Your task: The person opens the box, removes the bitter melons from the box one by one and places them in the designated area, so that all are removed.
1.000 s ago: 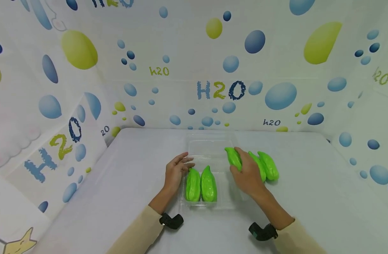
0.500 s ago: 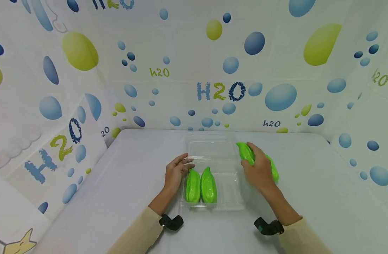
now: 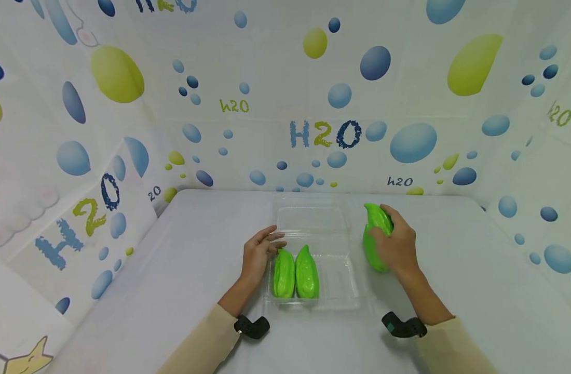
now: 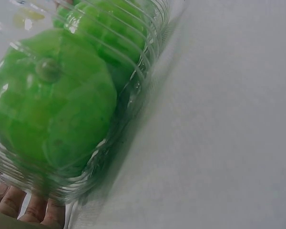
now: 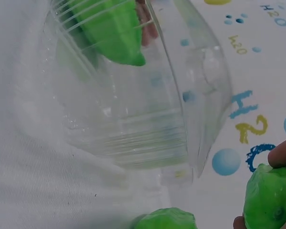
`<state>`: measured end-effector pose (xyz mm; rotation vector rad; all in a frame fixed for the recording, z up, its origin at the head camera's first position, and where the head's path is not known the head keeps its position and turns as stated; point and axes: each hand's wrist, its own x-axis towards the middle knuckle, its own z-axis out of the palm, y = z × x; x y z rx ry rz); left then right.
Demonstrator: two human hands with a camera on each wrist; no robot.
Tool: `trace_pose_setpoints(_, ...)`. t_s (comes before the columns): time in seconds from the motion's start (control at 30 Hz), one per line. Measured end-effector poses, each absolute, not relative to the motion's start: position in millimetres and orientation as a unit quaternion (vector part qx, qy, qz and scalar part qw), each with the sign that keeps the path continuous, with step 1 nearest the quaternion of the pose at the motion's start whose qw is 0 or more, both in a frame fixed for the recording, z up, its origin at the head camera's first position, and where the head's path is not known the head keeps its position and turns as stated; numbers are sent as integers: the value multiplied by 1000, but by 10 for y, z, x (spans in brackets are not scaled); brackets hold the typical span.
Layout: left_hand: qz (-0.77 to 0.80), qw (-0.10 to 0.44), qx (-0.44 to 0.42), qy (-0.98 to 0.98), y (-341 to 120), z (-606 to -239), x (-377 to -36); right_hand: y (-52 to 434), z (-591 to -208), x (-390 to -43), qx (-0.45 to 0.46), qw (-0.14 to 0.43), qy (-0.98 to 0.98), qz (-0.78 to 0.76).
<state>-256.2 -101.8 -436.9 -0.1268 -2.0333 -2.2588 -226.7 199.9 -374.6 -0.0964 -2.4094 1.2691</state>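
The right hand (image 3: 397, 244) is gripping a gourd (image 3: 376, 221) beside the tray's (image 3: 341, 283) right edge; the left hand (image 3: 257, 254), fingers relaxed, is touching its left edge.

Staged recording booth, not a real room: printed backdrop (image 3: 313, 104) with blue/green bubbles and "H2O" lettering wraps back and both sides, enclosing a desk (image 3: 453, 291) under plain white cloth. Toy-like green gourds (image 3: 296, 272) in a clear plastic tray (image 3: 341, 291).
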Motion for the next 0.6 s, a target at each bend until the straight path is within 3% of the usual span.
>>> trace_pose_setpoints(0.6, -736, 53, -42, -674, -1011, -4362, -2562, 2229, -3784, -2342, -63, 221, -853, 468)
